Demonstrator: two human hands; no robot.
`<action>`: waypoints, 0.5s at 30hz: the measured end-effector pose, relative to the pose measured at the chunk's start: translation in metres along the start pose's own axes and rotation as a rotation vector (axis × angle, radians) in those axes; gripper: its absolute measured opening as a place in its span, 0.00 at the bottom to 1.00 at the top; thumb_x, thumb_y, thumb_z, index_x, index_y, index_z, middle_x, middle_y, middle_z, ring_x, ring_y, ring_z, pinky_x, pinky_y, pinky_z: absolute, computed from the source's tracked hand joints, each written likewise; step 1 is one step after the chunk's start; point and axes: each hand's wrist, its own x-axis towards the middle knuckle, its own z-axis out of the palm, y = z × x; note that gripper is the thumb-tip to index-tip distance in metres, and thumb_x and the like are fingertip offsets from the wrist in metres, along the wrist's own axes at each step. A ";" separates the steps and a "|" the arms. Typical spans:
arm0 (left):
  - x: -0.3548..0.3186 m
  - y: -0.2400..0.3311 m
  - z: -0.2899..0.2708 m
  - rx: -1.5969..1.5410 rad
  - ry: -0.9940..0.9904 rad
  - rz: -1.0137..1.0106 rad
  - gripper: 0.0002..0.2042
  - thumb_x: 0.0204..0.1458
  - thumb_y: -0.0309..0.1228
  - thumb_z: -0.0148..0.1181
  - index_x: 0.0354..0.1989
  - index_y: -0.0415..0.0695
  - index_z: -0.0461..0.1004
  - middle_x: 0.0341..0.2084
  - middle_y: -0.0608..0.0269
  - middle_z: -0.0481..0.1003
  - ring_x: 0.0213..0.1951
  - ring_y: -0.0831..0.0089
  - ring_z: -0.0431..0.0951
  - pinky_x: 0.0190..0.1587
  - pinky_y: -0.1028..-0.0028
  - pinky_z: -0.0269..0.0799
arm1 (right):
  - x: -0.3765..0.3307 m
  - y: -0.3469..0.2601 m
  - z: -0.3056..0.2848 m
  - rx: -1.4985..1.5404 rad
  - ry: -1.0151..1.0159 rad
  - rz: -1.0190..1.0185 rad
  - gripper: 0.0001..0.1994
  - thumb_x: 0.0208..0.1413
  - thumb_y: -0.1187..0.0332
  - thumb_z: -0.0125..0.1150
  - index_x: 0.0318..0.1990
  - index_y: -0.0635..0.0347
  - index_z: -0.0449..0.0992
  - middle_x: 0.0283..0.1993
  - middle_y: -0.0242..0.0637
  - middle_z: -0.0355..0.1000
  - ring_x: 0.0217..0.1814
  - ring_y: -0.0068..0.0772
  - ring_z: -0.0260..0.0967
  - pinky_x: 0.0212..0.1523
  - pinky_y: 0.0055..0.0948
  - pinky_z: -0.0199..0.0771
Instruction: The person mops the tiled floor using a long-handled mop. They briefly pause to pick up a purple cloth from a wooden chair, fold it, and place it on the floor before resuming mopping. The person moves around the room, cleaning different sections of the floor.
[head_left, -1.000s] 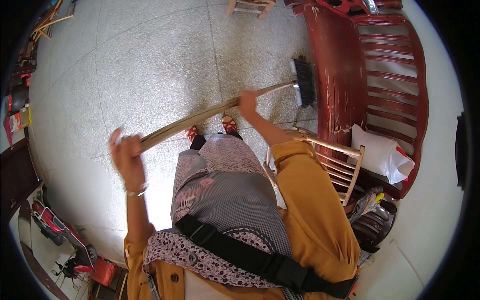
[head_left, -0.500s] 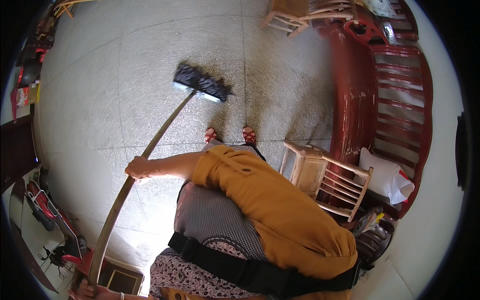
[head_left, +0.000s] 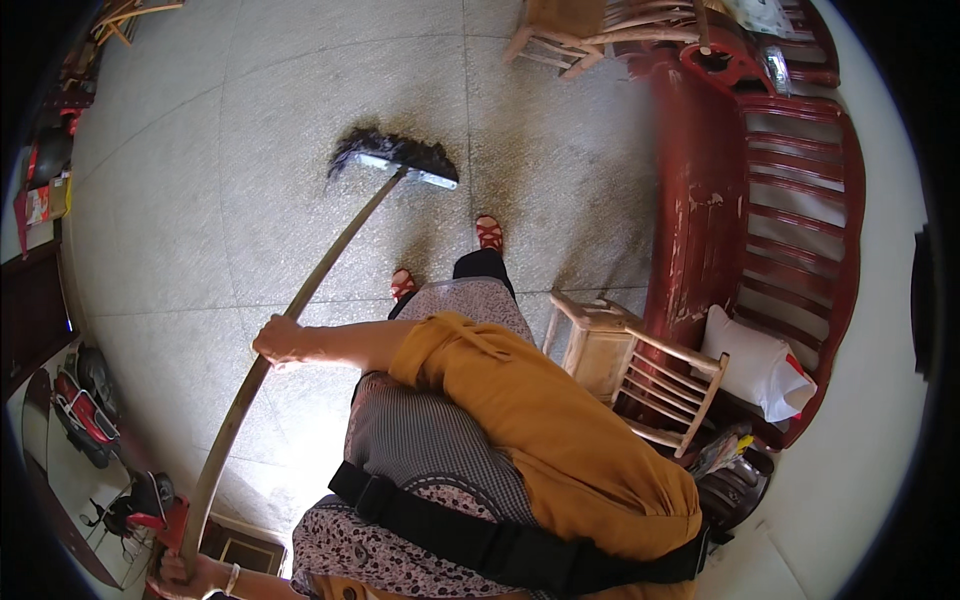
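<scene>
Both hands grip broom handle; bristles ahead on floor.

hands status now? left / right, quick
Left hand: closed around the top end of the broom handle.
Right hand: closed around the broom handle partway down, arm reaching across the body; broom head is on the floor.

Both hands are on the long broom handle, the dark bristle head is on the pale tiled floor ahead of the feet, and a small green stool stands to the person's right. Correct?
Not quite: the head view shows the small stool is pale bare wood, not green. The rest holds: the right hand and left hand grip the broom handle, and the bristle head rests on the tiled floor.
</scene>
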 end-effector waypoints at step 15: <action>-0.213 -0.114 0.439 -0.274 -0.974 -0.255 0.15 0.55 0.33 0.39 0.46 0.35 0.62 0.25 0.59 0.73 0.35 0.70 0.73 0.54 0.61 0.59 | -0.372 0.336 -0.223 -0.220 0.824 0.637 0.10 0.30 0.78 0.58 0.26 0.57 0.71 0.28 0.44 0.68 0.37 0.50 0.64 0.38 0.44 0.62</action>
